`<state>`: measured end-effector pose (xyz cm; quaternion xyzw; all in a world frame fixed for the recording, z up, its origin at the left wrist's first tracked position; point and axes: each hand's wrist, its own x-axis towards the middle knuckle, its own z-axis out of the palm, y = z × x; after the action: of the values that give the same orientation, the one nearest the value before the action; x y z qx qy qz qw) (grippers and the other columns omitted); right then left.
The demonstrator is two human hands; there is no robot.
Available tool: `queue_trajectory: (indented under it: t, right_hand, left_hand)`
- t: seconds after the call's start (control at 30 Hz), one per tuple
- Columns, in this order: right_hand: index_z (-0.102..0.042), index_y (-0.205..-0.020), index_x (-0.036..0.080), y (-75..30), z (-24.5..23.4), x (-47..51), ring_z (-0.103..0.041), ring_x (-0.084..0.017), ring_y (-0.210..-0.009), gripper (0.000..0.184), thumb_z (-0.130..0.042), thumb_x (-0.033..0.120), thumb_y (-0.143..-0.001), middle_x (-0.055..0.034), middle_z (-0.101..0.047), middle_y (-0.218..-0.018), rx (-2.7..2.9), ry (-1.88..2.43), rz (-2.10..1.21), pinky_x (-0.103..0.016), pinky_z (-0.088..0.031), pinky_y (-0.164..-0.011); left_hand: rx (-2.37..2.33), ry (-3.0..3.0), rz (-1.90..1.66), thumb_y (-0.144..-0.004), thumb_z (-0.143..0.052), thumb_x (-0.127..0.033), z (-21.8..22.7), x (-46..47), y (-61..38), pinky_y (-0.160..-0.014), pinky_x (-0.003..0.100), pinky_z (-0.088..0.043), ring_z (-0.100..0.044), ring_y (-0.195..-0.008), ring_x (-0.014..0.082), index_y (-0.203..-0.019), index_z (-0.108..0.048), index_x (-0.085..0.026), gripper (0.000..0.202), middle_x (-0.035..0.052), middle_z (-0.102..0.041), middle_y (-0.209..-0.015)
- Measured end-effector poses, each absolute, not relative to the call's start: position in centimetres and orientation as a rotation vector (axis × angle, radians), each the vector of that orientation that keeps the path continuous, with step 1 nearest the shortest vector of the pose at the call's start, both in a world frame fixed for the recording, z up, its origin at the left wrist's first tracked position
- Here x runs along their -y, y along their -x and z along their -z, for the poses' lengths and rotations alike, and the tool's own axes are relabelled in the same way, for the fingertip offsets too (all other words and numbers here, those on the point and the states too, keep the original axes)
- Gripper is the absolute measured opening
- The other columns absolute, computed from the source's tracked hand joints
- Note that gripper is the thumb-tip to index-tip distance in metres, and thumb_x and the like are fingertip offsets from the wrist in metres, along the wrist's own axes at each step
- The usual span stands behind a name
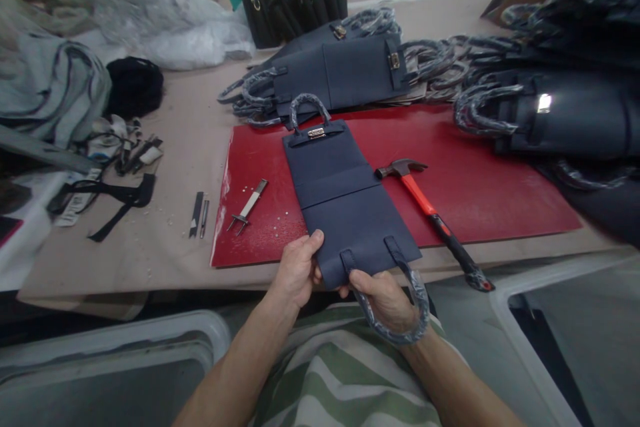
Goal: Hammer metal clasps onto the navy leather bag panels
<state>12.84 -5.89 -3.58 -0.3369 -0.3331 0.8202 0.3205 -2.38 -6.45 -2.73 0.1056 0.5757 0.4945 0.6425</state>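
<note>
one navy panel (346,195), near end in left fingers (316,240) and right fingers (361,279)

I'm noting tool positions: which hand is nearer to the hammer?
Right. The right hand grips the near edge of the dark panel, with the hammer ahead and to its right. The left hand, farther off, holds the panel's left edge.

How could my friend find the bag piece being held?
Find the red mat. Over its near edge reaches a dark blue bag panel, a wrapped handle at each end. Unlike the stacked panels behind, it's in the left hand and right hand.
</note>
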Motion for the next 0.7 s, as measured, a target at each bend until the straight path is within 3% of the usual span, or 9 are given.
queue_trajectory:
  t: [0.27,0.4,0.53,0.7]
  right_hand:
    - [-0.071,-0.059,0.018,-12.7,3.1,5.8,-0.065,-0.024,-0.082,0.041,-0.077,0.056,-0.072,-0.0099,-0.071,-0.078,0.91,0.853,-2.144,-0.032,-0.05,-0.068]
    - [-0.075,-0.071,0.017,-12.6,3.5,6.1,-0.066,-0.024,-0.083,0.033,-0.077,0.051,-0.074,-0.0097,-0.073,-0.083,0.857,0.829,-2.157,-0.031,-0.051,-0.067]
    - [-0.078,-0.089,0.016,-12.7,4.8,6.6,-0.066,-0.02,-0.073,0.036,-0.078,0.047,-0.072,-0.0085,-0.073,-0.081,0.744,0.835,-2.155,-0.028,-0.052,-0.066]
    - [-0.078,-0.089,0.013,-12.9,6.3,6.8,-0.063,-0.016,-0.057,0.042,-0.083,0.047,-0.065,-0.0077,-0.071,-0.069,0.662,0.836,-2.134,-0.025,-0.052,-0.06]
  left_hand:
    - [-1.384,-0.3,-1.139,-0.049,-0.083,-0.073,2.8,6.5,2.4,-0.029,0.017,-0.026,-0.039,-0.029,0.0071,-0.064,-0.051,-0.017,0.066,-0.0042,-0.047,-0.038]
    - [-1.437,-0.385,-1.129,-0.051,-0.081,-0.074,2.6,6.5,2.8,-0.029,0.015,-0.024,-0.038,-0.029,0.006,-0.064,-0.052,-0.017,0.066,-0.0046,-0.047,-0.039]
    - [-1.474,-0.443,-1.105,-0.052,-0.081,-0.074,2.5,6.4,3.3,-0.029,0.014,-0.024,-0.038,-0.03,0.0055,-0.064,-0.053,-0.016,0.066,-0.0046,-0.047,-0.039]
    - [-1.496,-0.453,-1.068,-0.048,-0.081,-0.076,2.6,6.3,3.6,-0.029,0.014,-0.024,-0.038,-0.03,0.0055,-0.063,-0.053,-0.016,0.068,-0.005,-0.047,-0.039]
